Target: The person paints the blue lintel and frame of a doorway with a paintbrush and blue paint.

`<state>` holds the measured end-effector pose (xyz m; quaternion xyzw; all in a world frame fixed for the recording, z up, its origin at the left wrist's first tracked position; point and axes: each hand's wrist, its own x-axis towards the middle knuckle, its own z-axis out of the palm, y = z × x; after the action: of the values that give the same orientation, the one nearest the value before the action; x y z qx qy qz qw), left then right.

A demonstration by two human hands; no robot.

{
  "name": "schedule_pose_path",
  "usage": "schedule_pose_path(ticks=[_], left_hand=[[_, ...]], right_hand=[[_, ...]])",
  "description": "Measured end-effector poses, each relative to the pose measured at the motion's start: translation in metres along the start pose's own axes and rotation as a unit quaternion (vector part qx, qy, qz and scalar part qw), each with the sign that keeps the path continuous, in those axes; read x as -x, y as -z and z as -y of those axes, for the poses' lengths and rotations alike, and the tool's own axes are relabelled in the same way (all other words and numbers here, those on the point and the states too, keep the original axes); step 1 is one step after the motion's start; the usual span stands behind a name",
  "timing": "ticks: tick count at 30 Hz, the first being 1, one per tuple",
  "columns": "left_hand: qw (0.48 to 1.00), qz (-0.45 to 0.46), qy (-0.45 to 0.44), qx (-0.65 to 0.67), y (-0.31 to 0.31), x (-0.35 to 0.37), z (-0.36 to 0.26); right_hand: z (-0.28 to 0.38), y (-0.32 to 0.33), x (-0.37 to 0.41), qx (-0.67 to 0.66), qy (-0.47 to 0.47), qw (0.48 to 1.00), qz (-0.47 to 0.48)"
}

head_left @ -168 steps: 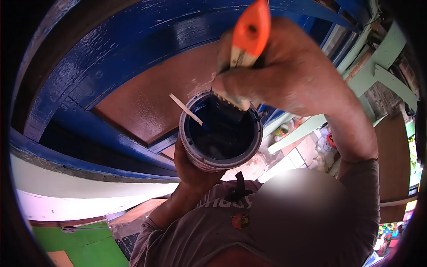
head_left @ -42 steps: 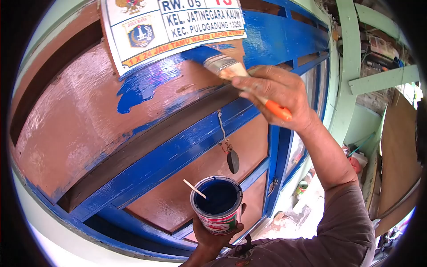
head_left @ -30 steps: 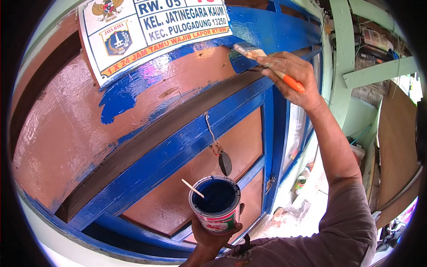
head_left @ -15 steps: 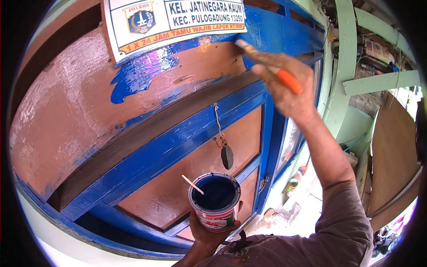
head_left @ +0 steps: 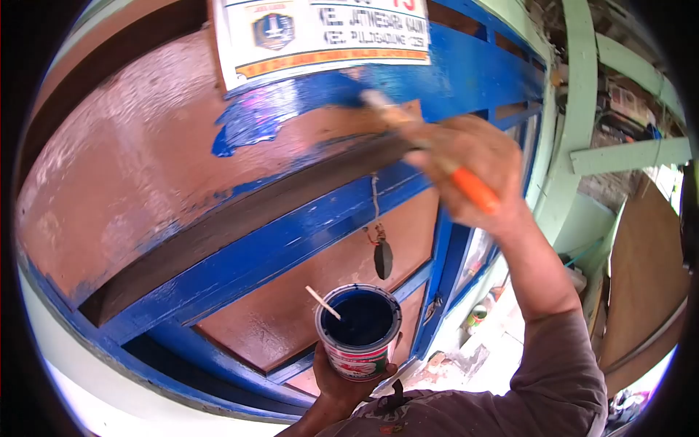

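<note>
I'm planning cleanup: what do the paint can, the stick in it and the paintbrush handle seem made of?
Paint can: probably metal, judging by its ringed rim, with a printed, slightly glossy side.
Stick: likely bare wood, pale and matte.
Paintbrush handle: plain orange end, perhaps painted wood or plastic; motion blur leaves it open.

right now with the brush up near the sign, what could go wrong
The brush in the right hand is just below the sign, so a stray stroke might mark its lower edge. The open can, held from below by the left hand, could spill its dark blue paint if tipped. The thin stick leaning over the rim might get knocked out.
</note>
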<state>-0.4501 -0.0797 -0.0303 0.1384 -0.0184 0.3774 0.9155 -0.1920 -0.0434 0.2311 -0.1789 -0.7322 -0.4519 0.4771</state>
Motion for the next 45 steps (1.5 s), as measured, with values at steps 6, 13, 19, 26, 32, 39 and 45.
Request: schedule_pose_path(ticks=[6,13,19,26,32,39,45], left_hand=[[1.000,-0.006,-0.013,-0.011,-0.012,0.006,0.000],[1.000,-0.004,-0.022,-0.014,-0.016,0.013,0.003],[0.999,-0.006,-0.029,-0.021,-0.020,0.015,0.003],[1.000,-0.017,-0.013,-0.022,-0.018,0.022,0.003],[1.000,-0.024,0.001,-0.019,-0.015,0.028,0.004],[1.000,-0.021,0.006,0.002,-0.006,0.031,0.011],[0.998,0.035,0.022,0.041,0.009,0.027,0.016]], right_hand=[[0.004,0.007,0.008,0.096,-0.111,0.989,0.002],[0.065,-0.054,-0.052,-0.053,0.019,0.997,-0.044],[0.084,-0.052,-0.061,-0.158,0.024,0.985,-0.067],[0.042,-0.030,-0.021,-0.144,-0.129,0.979,-0.068],[0.010,0.008,0.026,0.055,-0.321,0.942,-0.076],[0.066,-0.045,-0.014,-0.018,-0.038,0.996,-0.075],[0.071,-0.053,-0.026,-0.191,-0.064,0.970,-0.133]])
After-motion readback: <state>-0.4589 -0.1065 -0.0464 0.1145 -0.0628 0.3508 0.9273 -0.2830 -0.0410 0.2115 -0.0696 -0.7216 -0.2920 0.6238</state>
